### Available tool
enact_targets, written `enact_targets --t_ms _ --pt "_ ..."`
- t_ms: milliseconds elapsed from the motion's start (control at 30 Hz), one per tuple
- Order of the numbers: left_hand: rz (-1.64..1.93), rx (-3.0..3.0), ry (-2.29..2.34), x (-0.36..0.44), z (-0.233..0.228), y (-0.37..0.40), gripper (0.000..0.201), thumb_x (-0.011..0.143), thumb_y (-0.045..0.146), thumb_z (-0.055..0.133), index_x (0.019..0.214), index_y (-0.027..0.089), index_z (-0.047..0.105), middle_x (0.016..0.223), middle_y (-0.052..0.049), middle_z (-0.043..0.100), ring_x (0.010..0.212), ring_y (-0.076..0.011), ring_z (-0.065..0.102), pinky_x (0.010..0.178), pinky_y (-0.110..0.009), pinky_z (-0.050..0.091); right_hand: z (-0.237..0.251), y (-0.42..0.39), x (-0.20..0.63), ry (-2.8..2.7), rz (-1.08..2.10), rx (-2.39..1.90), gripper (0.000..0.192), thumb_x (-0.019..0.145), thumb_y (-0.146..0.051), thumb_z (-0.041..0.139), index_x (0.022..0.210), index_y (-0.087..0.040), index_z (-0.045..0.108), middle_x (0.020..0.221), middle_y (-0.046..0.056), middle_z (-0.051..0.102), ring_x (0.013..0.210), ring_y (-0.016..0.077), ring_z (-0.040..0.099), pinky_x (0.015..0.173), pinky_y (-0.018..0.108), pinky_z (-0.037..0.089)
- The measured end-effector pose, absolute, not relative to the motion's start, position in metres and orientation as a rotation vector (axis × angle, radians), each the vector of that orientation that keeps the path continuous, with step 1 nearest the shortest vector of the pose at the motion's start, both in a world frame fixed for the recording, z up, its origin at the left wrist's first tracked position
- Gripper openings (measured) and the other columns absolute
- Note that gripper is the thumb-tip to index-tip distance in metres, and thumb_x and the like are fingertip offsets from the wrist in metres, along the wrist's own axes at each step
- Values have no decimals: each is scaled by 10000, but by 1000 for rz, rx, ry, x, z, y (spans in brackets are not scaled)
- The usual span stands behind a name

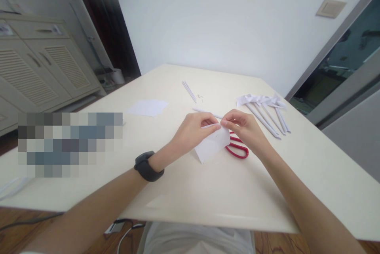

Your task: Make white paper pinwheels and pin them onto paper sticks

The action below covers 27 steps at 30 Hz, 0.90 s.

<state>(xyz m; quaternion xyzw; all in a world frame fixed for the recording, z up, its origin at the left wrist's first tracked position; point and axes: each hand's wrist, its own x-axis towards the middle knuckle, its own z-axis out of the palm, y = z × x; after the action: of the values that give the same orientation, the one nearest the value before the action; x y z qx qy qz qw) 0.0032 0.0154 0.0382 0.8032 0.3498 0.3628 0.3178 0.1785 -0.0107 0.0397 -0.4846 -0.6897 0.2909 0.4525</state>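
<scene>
A small white sheet of paper [213, 143] is pinched along its upper edge by both hands, above the table. My left hand [197, 127], with a dark watch on the wrist, closes thumb and fingers on it. Close beside, my right hand [242, 127] grips the same edge near the upper right corner. Red-handled scissors [238, 151] lie beneath, their blades hidden by the paper and hands. Just behind the hands rests a thin white paper roll [206, 110], its right end covered.
Several rolled paper sticks with crumpled tops [263, 117] lie at the right. Flat white sheets [148, 107] are at the left, thin white sticks [189, 91] farther back beside small scraps [200, 96]. A blurred patch hides the table's left side. A wall stands behind the table [184, 194].
</scene>
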Motion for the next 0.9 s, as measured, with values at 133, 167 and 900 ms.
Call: enact_targets --t_ms 133,167,900 --pt "958 2116 919 3 38 16 192 787 318 524 785 186 663 834 -17 691 807 -165 618 786 -275 472 38 -10 179 -1694 739 -1206 115 781 -246 556 725 -169 620 808 32 603 771 151 569 683 289 477" --pt "958 2121 914 3 38 16 193 788 321 525 786 185 663 832 -16 690 802 -164 618 780 -273 472 38 -10 180 -1692 744 -1206 116 783 -249 556 727 -169 619 809 31 603 767 150 568 681 288 476" --pt "990 2079 957 2 38 17 177 783 311 535 783 184 658 828 -11 694 784 -158 623 734 -261 468 38 -10 180 -1702 657 -1224 101 792 -271 568 771 -178 600 837 22 609 778 150 581 717 301 473"
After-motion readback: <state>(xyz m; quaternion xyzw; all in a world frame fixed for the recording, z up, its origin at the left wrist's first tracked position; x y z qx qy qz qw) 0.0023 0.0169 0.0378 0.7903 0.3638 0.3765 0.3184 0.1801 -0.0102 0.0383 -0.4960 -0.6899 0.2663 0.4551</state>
